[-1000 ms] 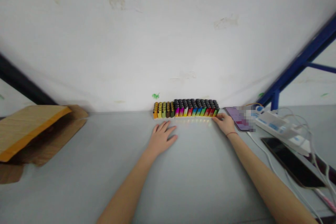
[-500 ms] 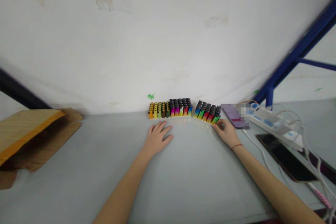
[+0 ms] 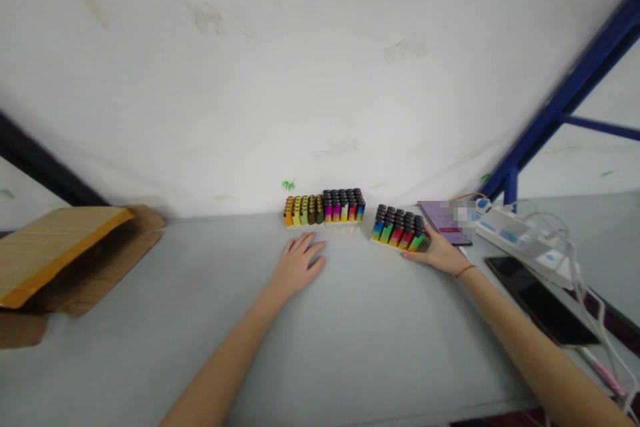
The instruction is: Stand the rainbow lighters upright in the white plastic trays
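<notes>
Three trays of upright lighters stand at the back of the grey table (image 3: pixel 350 320). The left tray holds yellow, green and brown lighters (image 3: pixel 304 211); beside it are black-topped multicoloured lighters (image 3: pixel 344 206). Apart from these, to the right and nearer, is a third tray of rainbow-coloured lighters (image 3: pixel 398 228), turned at an angle. My right hand (image 3: pixel 436 252) grips this third tray at its right end, thumb at the front corner and fingers behind. Palm down on the table, my left hand (image 3: pixel 301 261) has its fingers spread and holds nothing, just in front of the left trays.
An open cardboard package (image 3: pixel 90 253) lies at the left. On the right are a lit phone (image 3: pixel 445 220), a dark phone (image 3: pixel 543 300), a white power strip (image 3: pixel 525 240) and loose cables. A blue metal frame (image 3: pixel 560 100) rises behind them.
The right tray of lighters has come nearer and slightly right, away from the wall. My right hand has shifted right and wrapped round its end. My left hand has stayed nearly in place.
</notes>
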A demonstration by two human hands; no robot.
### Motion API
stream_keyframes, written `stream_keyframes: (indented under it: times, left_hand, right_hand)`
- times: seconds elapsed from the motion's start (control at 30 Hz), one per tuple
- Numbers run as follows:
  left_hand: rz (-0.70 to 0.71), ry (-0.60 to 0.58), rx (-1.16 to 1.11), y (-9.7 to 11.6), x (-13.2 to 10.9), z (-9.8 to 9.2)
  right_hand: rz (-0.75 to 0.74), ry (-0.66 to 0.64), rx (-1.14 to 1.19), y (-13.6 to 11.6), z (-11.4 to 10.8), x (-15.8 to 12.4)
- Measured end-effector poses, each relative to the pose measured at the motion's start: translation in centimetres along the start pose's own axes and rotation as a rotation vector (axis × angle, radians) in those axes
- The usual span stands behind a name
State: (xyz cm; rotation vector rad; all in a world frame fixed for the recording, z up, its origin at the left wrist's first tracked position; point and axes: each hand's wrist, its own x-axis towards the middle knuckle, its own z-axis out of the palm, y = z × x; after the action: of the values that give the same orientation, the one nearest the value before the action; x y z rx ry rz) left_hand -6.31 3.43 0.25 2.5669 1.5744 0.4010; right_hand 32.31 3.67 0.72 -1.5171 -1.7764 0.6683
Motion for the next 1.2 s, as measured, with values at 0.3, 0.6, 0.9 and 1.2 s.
stream_keyframes:
  times: [0.3, 0.6, 0.9, 1.2]
  left_hand:
    - [0.078, -0.143, -0.408, 2.4, -4.8, -0.8]
    - [-0.002, -0.019, -0.644, 2.2, -7.4, -2.6]
    - [0.089, 0.027, -0.575, 1.5, -7.9, -2.7]
    - [0.018, 0.229, -0.504, 2.7, -10.0, -2.3]
  right_hand:
    - [-0.132, -0.239, -0.022, -5.9, 4.6, -6.0]
    - [-0.344, -0.427, -0.085, -8.6, 7.9, -5.2]
    - [-0.567, -0.476, -0.199, -17.5, 6.6, -2.3]
    - [-0.788, -0.743, -0.485, -23.5, 9.8, -0.2]
